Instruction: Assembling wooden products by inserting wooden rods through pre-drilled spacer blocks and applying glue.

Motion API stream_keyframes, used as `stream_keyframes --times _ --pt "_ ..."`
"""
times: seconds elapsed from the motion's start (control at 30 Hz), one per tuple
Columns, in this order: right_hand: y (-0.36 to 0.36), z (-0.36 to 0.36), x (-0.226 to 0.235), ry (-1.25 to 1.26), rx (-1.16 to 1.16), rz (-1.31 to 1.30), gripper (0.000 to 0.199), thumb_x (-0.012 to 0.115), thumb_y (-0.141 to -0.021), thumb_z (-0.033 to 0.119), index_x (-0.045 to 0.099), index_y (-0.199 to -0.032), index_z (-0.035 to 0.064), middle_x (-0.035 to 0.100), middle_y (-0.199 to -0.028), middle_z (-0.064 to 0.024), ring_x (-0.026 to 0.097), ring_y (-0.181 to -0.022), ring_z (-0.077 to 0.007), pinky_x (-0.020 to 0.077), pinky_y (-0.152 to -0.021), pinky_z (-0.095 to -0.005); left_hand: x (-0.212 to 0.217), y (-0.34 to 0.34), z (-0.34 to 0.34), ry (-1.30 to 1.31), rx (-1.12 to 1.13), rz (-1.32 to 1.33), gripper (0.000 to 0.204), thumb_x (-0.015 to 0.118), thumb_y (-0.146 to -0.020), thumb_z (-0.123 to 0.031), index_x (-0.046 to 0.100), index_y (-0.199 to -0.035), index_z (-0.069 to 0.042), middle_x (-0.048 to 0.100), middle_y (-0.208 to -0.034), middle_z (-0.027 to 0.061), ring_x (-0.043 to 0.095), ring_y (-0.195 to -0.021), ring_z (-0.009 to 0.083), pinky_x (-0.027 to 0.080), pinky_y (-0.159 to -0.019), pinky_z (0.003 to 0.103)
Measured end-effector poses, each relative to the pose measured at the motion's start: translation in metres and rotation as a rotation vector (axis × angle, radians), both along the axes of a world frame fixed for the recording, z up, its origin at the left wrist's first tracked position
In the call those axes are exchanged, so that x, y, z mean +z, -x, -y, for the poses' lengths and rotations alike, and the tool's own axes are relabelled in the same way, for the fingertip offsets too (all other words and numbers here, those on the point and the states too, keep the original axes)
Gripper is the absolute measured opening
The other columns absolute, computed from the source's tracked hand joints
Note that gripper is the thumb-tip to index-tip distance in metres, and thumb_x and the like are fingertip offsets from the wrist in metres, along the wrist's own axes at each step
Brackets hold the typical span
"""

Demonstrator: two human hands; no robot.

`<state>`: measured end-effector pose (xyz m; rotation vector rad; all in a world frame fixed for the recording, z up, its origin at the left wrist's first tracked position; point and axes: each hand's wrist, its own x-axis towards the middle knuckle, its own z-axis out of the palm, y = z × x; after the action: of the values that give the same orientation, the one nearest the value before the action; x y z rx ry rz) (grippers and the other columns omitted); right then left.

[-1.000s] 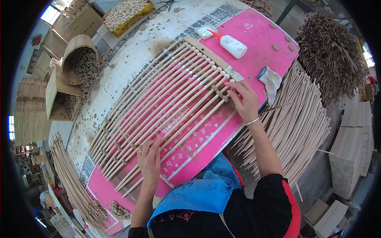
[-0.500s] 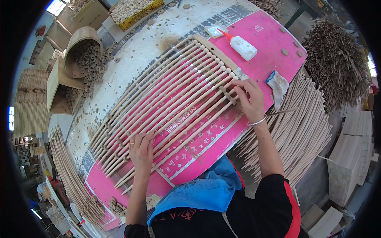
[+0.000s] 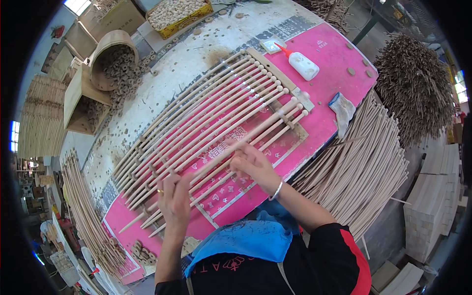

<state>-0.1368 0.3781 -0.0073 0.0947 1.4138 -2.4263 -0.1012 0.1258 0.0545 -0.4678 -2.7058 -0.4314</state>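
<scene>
A wooden stick (image 3: 265, 123) with a ball at its upper end is raised over the row of similar sticks (image 3: 211, 105) and smeared by motion. My left hand (image 3: 174, 196) is closed around its lower part, thumb and fingers pinching. Partway up, my right hand (image 3: 253, 167) has its curled fingers against the same stick, some blurred. Most other sticks lie side by side, their round balls (image 3: 263, 72) along a wooden bar (image 3: 270, 64). Small brown rings (image 3: 290, 123) sit on sticks at the near right; more rings are on the lower ends at left.
A white glue bottle (image 3: 303, 66) with a red tip lies on the pink sheet (image 3: 334, 54). A glove (image 3: 342, 110) rests by the table's right edge, beside a big stick pile (image 3: 359, 152). Wooden containers (image 3: 81, 115) spill rings at left; a yellow crate (image 3: 189, 22) holds balls.
My right hand has left the ball ends and come down toward the stick's middle. One stick has lifted out of the row. My left hand stays near its lower end.
</scene>
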Motion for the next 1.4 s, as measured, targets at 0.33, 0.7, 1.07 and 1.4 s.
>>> stream_keyframes --times 0.33,0.7,1.07,1.4 --pt "0.012 -0.019 0.008 0.007 -0.134 0.026 0.031 0.060 -0.115 0.035 0.070 -0.103 0.0080 0.067 -0.080 0.0021 0.061 -0.066 -0.0047 0.0448 -0.060 -0.0199 0.042 -0.069 0.082 -0.017 0.205 0.312 0.048 0.074 -0.091 -0.008 0.070 -0.139 -0.008 0.070 -0.124 0.0159 0.068 -0.108 0.0346 0.051 -0.094 0.044" --pt "-0.025 0.043 0.005 0.029 0.190 -0.034 0.020 0.065 -0.112 0.027 0.069 -0.108 0.0073 0.070 -0.086 0.0009 0.063 -0.072 -0.0046 0.0471 -0.062 -0.0210 0.007 -0.064 0.012 -0.494 0.073 0.563 0.018 0.072 -0.099 -0.007 0.073 -0.116 0.000 0.075 -0.099 0.0150 0.074 -0.093 0.0286 0.056 -0.082 0.038" --pt "-0.049 0.042 -0.006 0.022 0.354 -0.077 0.036 0.080 -0.100 0.009 0.070 -0.134 0.0032 0.075 -0.118 -0.0063 0.072 -0.106 -0.0120 0.0595 -0.093 -0.0287 0.004 -0.062 -0.005 -0.661 0.101 0.624 0.015 0.073 -0.101 -0.006 0.075 -0.113 0.002 0.067 -0.091 0.0119 0.063 -0.081 0.0193 0.049 -0.074 0.032" --pt "-0.005 -0.065 -0.003 -0.160 -0.055 -0.113 0.035 0.080 -0.099 0.012 0.072 -0.131 0.0021 0.075 -0.103 -0.0027 0.068 -0.083 -0.0098 0.0563 -0.073 -0.0268 0.002 -0.072 0.021 -0.705 0.066 0.652 0.018 0.076 -0.098 -0.003 0.078 -0.115 0.001 0.067 -0.095 0.0079 0.061 -0.083 0.0154 0.048 -0.076 0.029"
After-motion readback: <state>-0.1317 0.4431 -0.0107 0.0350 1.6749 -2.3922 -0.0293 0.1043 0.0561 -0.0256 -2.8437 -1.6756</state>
